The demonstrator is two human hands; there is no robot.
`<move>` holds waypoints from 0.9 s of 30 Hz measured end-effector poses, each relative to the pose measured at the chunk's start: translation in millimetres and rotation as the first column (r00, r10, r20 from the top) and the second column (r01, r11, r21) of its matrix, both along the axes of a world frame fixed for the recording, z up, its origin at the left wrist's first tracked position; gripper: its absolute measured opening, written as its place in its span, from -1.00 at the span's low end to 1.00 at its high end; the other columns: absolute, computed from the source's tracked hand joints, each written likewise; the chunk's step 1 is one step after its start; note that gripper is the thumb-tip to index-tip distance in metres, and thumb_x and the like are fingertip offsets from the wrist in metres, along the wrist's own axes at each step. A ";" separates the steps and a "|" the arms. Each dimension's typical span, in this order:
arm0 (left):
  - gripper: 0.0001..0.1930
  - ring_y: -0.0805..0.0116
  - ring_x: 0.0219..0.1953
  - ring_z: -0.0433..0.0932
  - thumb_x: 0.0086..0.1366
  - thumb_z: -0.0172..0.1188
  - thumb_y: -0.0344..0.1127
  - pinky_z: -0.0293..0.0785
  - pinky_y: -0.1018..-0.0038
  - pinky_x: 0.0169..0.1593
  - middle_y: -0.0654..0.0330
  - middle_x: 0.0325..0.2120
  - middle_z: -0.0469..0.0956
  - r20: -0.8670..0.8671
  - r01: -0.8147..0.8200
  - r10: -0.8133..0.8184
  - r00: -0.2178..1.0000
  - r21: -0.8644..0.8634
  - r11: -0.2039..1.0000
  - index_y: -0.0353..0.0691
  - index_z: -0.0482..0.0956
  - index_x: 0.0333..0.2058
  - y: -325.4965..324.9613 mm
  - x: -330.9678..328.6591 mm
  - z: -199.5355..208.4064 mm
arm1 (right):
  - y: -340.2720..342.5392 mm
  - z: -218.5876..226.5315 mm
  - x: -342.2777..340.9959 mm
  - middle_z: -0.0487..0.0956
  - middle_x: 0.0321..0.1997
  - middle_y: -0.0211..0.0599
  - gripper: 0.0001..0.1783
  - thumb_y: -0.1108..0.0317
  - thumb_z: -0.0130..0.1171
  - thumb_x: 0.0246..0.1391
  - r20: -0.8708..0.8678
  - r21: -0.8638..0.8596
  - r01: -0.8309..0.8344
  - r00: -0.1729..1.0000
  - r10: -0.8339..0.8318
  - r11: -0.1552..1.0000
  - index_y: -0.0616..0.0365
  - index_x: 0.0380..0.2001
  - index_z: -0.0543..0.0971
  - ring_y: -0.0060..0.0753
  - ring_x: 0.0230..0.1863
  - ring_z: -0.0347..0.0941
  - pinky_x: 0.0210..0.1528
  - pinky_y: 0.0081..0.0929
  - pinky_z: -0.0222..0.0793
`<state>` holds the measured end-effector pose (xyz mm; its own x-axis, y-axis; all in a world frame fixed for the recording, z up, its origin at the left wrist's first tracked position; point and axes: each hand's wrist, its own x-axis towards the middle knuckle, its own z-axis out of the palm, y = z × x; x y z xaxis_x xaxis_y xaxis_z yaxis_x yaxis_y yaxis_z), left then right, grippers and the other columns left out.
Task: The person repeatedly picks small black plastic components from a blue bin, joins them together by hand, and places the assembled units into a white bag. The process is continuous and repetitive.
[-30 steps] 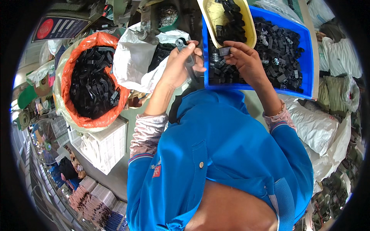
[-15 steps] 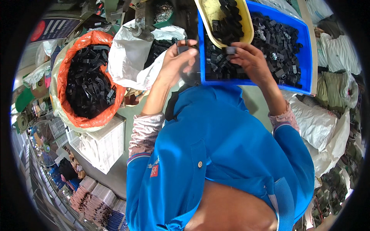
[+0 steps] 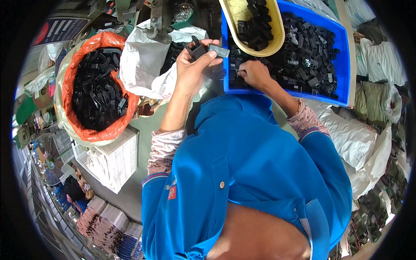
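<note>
Your left hand [image 3: 190, 71] is closed, thumb against fingers, around a black part [image 3: 198, 52], and a grey piece [image 3: 219, 51] is pinched at its fingertips, pointing toward the left edge of the blue tray [image 3: 346, 69]; whether the two are joined, you cannot tell from here. Both are up between the white bag [image 3: 145, 65] and that edge. Your right hand [image 3: 258, 75] is down in the tray, near its lower left corner, fingers drawn together among the small black pieces [image 3: 310, 65]; the fingertips are partly hidden, so whether they grip one cannot be told. A few shiny coils [image 3: 306, 63] lie among the pieces. The yellow tub [image 3: 281, 37] sits across the tray's upper left part, just beyond your right hand, with more black pieces heaped inside. On your left, beyond the white bag, stands a sack with an orange liner [image 3: 71, 84], full of curved black parts [image 3: 97, 93]. A white crate [image 3: 118, 167] is below the sack
</note>
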<state>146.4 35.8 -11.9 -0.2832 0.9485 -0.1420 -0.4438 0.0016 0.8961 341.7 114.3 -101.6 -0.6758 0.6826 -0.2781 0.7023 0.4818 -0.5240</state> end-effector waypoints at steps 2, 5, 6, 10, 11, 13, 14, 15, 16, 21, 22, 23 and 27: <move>-0.68 0.39 -0.14 0.56 0.21 0.23 -0.55 0.55 0.51 -0.19 0.02 -0.06 0.55 0.015 -0.013 0.013 1.000 0.006 1.000 -0.36 0.50 -0.04 -7.9 -1.2 -2.7 | 0.6 -6.9 1.1 0.63 -0.40 -0.09 -0.80 0.24 0.26 -0.06 -0.185 -0.178 -0.041 0.983 0.008 0.983 0.16 -0.49 0.63 0.03 -0.31 0.57 -0.27 -0.18 0.47; -0.66 0.52 -0.23 0.55 0.15 0.27 -0.62 0.50 0.56 -0.12 0.19 -0.17 0.61 -0.044 -0.031 0.030 0.999 -0.012 0.999 -0.30 0.58 -0.07 -10.5 -5.0 3.5 | 2.1 6.3 11.0 0.60 -0.45 -0.19 -0.90 0.41 0.25 -0.01 -0.329 -0.203 -0.029 0.943 -0.041 0.979 0.19 -0.40 0.61 -0.28 -0.41 0.55 -0.33 -0.38 0.45; -0.67 0.54 -0.22 0.55 0.15 0.28 -0.60 0.49 0.56 -0.10 0.22 -0.19 0.62 -0.108 -0.034 0.032 0.994 -0.016 0.999 -0.31 0.58 -0.08 -11.9 -4.7 4.7 | 1.2 17.1 15.5 0.59 -0.47 -0.24 -0.92 0.47 0.25 0.02 -0.415 -0.225 -0.019 0.906 -0.078 0.974 0.22 -0.38 0.60 -0.41 -0.45 0.54 -0.36 -0.44 0.43; -0.70 0.61 -0.24 0.56 0.11 0.36 -0.56 0.51 0.61 -0.11 0.26 -0.22 0.65 -0.399 0.087 -0.109 0.910 -0.075 0.993 -0.30 0.59 -0.14 -13.2 1.0 6.9 | 5.1 77.7 19.4 0.62 -0.40 -0.35 -0.87 0.43 0.20 0.17 -0.573 -0.600 0.036 0.678 -0.461 0.799 0.30 -0.30 0.59 -0.60 -0.39 0.51 -0.26 -0.64 0.48; -0.70 0.58 -0.22 0.56 0.12 0.37 -0.53 0.51 0.58 -0.09 0.24 -0.22 0.65 -0.400 0.108 -0.143 0.905 -0.108 0.988 -0.31 0.60 -0.14 -12.7 3.5 8.5 | 8.7 89.0 17.6 0.62 -0.38 -0.35 -0.86 0.42 0.21 0.18 -0.613 -0.593 -0.002 0.649 -0.451 0.805 0.30 -0.29 0.59 -0.61 -0.38 0.51 -0.26 -0.64 0.48; -0.75 0.58 -0.24 0.56 0.12 0.38 -0.50 0.53 0.56 -0.12 0.24 -0.24 0.65 -0.360 0.112 -0.137 0.923 -0.090 0.990 -0.31 0.62 -0.19 -12.2 9.2 9.6 | 14.2 105.8 14.3 0.63 -0.36 -0.36 -0.84 0.40 0.22 0.19 -0.689 -0.573 -0.077 0.584 -0.429 0.816 0.30 -0.27 0.60 -0.62 -0.36 0.52 -0.26 -0.65 0.48; -0.75 0.58 -0.24 0.56 0.12 0.38 -0.51 0.53 0.57 -0.13 0.24 -0.25 0.65 -0.363 0.114 -0.128 0.923 -0.058 0.992 -0.30 0.62 -0.19 -11.7 10.1 9.3 | 15.4 109.2 12.3 0.63 -0.36 -0.36 -0.84 0.39 0.23 0.19 -0.696 -0.574 -0.097 0.581 -0.422 0.813 0.30 -0.27 0.60 -0.63 -0.36 0.51 -0.26 -0.65 0.47; -0.75 0.58 -0.25 0.56 0.12 0.38 -0.51 0.53 0.57 -0.13 0.24 -0.25 0.64 -0.365 0.116 -0.117 0.924 -0.026 0.993 -0.30 0.62 -0.19 -11.2 10.4 9.0 | 16.7 111.6 9.9 0.63 -0.36 -0.37 -0.83 0.39 0.24 0.18 -0.703 -0.574 -0.117 0.579 -0.414 0.811 0.30 -0.27 0.60 -0.64 -0.36 0.51 -0.27 -0.66 0.47; -0.75 0.58 -0.26 0.56 0.12 0.38 -0.51 0.53 0.58 -0.14 0.24 -0.26 0.64 -0.364 0.113 -0.105 0.925 0.002 0.994 -0.30 0.62 -0.20 -11.6 11.0 8.7 | 17.2 112.3 8.2 0.63 -0.35 -0.37 -0.83 0.38 0.24 0.17 -0.707 -0.577 -0.138 0.579 -0.407 0.805 0.30 -0.26 0.60 -0.65 -0.36 0.50 -0.27 -0.66 0.46; -0.73 0.59 -0.22 0.56 0.09 0.39 -0.53 0.53 0.59 -0.12 0.24 -0.25 0.65 -0.411 0.161 -0.164 0.897 -0.042 0.986 -0.34 0.60 -0.21 -6.2 10.0 20.7 | 19.1 113.8 3.0 0.62 -0.35 -0.38 -0.87 0.44 0.24 0.15 -0.666 -0.475 -0.115 0.695 -0.271 0.872 0.28 -0.27 0.61 -0.62 -0.39 0.49 -0.32 -0.64 0.43; -0.73 0.58 -0.19 0.56 0.08 0.39 -0.54 0.53 0.58 -0.10 0.23 -0.24 0.65 -0.422 0.170 -0.184 0.887 -0.070 0.983 -0.35 0.59 -0.21 -8.6 9.8 21.2 | 18.6 115.9 2.2 0.61 -0.35 -0.37 -0.88 0.46 0.24 0.14 -0.639 -0.453 -0.103 0.730 -0.243 0.885 0.27 -0.27 0.61 -0.59 -0.40 0.50 -0.32 -0.62 0.43; -0.75 0.62 -0.23 0.54 0.07 0.40 -0.52 0.50 0.61 -0.13 0.27 -0.29 0.66 -0.440 0.171 -0.195 0.877 -0.095 0.981 -0.33 0.62 -0.23 -8.9 8.4 17.4 | 19.9 119.1 1.1 0.60 -0.34 -0.34 -0.89 0.48 0.24 0.12 -0.655 -0.258 -0.119 0.751 -0.083 0.959 0.27 -0.28 0.60 -0.54 -0.39 0.51 -0.32 -0.59 0.42; -0.76 0.68 -0.31 0.53 0.05 0.42 -0.44 0.48 0.64 -0.19 0.29 -0.39 0.65 -0.570 0.141 -0.201 0.796 -0.149 0.979 -0.32 0.62 -0.28 -4.8 11.0 24.7 | 29.2 128.8 -5.7 0.55 -0.31 -0.26 -0.88 0.56 0.22 0.06 -0.515 0.269 -0.252 0.778 0.360 0.930 0.27 -0.28 0.59 -0.37 -0.34 0.52 -0.29 -0.49 0.42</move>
<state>157.4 31.0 12.8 -0.1752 0.9800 -0.0941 0.1737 0.1248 0.9769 336.0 143.5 27.2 -0.8579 0.4131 0.3055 0.1228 0.7422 -0.6588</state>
